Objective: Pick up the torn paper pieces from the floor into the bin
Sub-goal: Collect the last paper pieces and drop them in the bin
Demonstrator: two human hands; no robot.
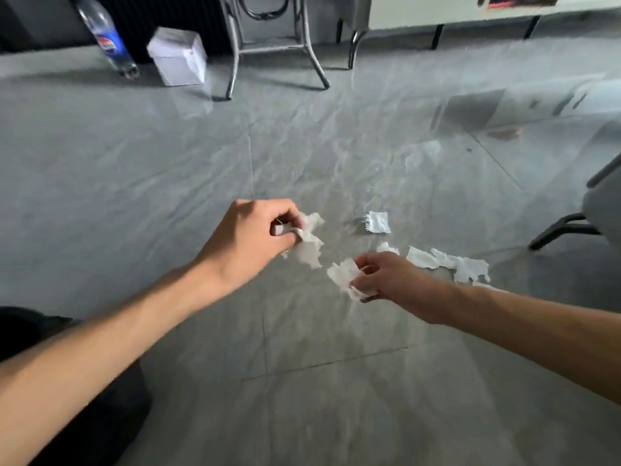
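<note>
Torn white paper pieces lie scattered on the grey tiled floor. My left hand (255, 237) pinches a ragged piece (311, 243) between thumb and fingers. My right hand (386, 280) grips another white piece (342, 274). A small square piece (378, 222) lies on the floor beyond my hands. A long torn strip (447, 262) lies just right of my right hand, and a tiny scrap (386, 247) shows above its knuckles. A small white bin (179, 57) stands far off at the upper left.
A plastic bottle with a blue label (107, 38) leans beside the white bin. Metal stool legs (275, 48) stand behind it. A chair base (568, 227) juts in at the right edge. My dark-clothed knee (67, 381) fills the lower left.
</note>
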